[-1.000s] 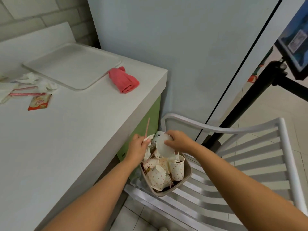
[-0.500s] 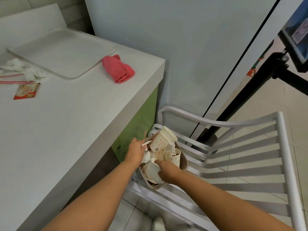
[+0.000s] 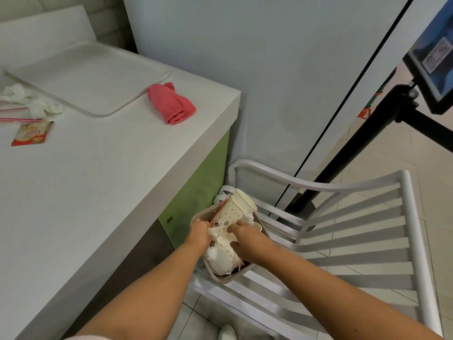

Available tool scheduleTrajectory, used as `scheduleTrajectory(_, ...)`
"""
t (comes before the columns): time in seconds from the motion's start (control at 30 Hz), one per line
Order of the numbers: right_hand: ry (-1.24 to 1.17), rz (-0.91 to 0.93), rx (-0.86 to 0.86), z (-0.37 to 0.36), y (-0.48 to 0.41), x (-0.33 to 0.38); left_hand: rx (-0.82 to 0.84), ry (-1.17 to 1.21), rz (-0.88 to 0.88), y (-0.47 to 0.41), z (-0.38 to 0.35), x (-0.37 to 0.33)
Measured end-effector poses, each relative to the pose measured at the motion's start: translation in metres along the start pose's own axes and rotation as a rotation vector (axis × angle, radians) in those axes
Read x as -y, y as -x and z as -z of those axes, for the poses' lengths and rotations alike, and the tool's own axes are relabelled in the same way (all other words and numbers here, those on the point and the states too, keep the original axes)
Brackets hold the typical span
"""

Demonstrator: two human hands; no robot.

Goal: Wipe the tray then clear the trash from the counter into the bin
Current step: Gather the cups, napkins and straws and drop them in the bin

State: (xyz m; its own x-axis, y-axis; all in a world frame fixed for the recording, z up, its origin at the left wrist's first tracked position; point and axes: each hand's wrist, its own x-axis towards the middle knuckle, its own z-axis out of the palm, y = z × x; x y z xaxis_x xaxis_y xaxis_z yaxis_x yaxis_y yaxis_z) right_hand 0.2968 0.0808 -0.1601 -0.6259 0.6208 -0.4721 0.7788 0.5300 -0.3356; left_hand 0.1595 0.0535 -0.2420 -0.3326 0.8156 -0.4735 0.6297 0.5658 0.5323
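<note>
A small taupe bin (image 3: 226, 279) stands on a white slatted chair beside the counter, stuffed with dotted paper cups (image 3: 235, 209), tissue and straws. Both my hands are in it. My left hand (image 3: 198, 235) has its fingers buried among tissue and straws at the bin's left side, so its hold is hidden. My right hand (image 3: 247, 238) presses down on the cups in the middle. On the white counter (image 3: 98, 180) lie the white tray (image 3: 85, 77), a pink cloth (image 3: 171, 104), crumpled tissue (image 3: 39, 104), red-striped straws (image 3: 12, 114) and a red sachet (image 3: 30, 133).
The white chair (image 3: 355, 229) fills the floor space to the right of the counter's green side panel. A black stand pole (image 3: 355, 148) with a screen rises behind the chair. A pale wall panel stands behind the counter corner. A shoe (image 3: 226, 332) shows at the bottom.
My right hand let go of a white lid over the bin, dropped to the near side, then moved to the middle. Both hands now sit lower in the trash. A dotted cup lies tilted on top.
</note>
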Motion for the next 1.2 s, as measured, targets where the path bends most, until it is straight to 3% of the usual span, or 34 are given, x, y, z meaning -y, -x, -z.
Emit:
scheduleTrajectory(0.33,0.039,0.034,-0.035,0.029,-0.002,0.015,-0.014,-0.14,0.035,0.011,0.034,-0.013)
scheduleTrajectory(0.47,0.075,0.084,-0.042,0.047,0.0,0.026,-0.018,-0.136,-0.007,0.019,0.055,-0.025)
scheduleTrajectory(0.63,0.267,0.102,0.065,0.077,-0.005,0.047,-0.068,-0.118,-0.125,0.04,0.097,-0.055)
scheduleTrajectory(0.9,0.372,0.224,0.07,0.141,-0.007,0.113,-0.406,0.016,-0.248,0.088,0.189,-0.062)
scheduleTrajectory(1.2,0.349,0.398,-0.008,0.153,-0.027,0.207,-0.666,-0.026,-0.04,0.113,0.272,0.038)
